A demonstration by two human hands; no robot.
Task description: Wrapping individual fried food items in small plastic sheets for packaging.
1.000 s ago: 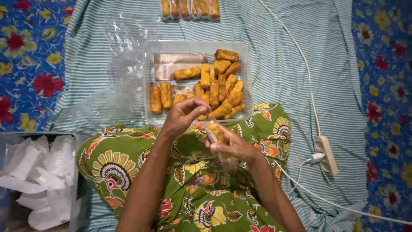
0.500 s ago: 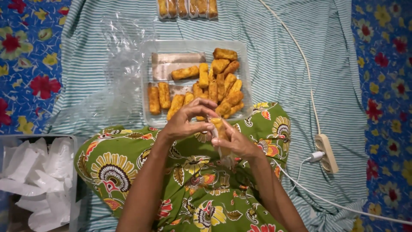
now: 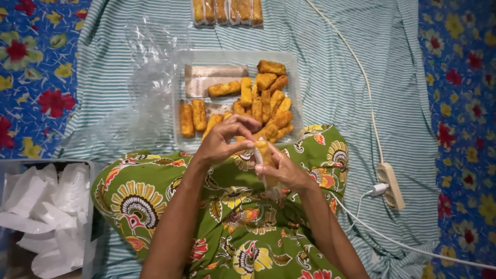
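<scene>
- The left hand (image 3: pixel 223 138) hovered over the lap with its fingers curled, the fingertips pinched at the upper end of a fried roll (image 3: pixel 264 154) and the mouth of its wrapper.
- The right hand (image 3: pixel 285 169) was closed around the lower part of that same roll, gripping it through a thin clear plastic sleeve (image 3: pixel 270 187) whose loose end hung below the palm.
- The two hands met on the roll, close together, just above a green floral cloth (image 3: pixel 232 227) that covered the person's lap.
- Just beyond the hands lay a clear plastic tray (image 3: pixel 182 93) holding a heap of golden breaded rolls (image 3: pixel 268 103) on its right side, three more lying apart at the left, and two pale sheets of paper (image 3: pixel 214 77) on its floor.
- A crumpled clear plastic bag (image 3: pixel 144 88) lay just left of the tray on a striped green and white cloth (image 3: pixel 336 62).
- At the top edge sat a row of wrapped rolls (image 3: pixel 227 11).
- A white power strip (image 3: pixel 391 185) with a plug and cables lay to the right.
- A grey box (image 3: pixel 89 206) of white paper pieces (image 3: pixel 41 206) stood at lower left.
</scene>
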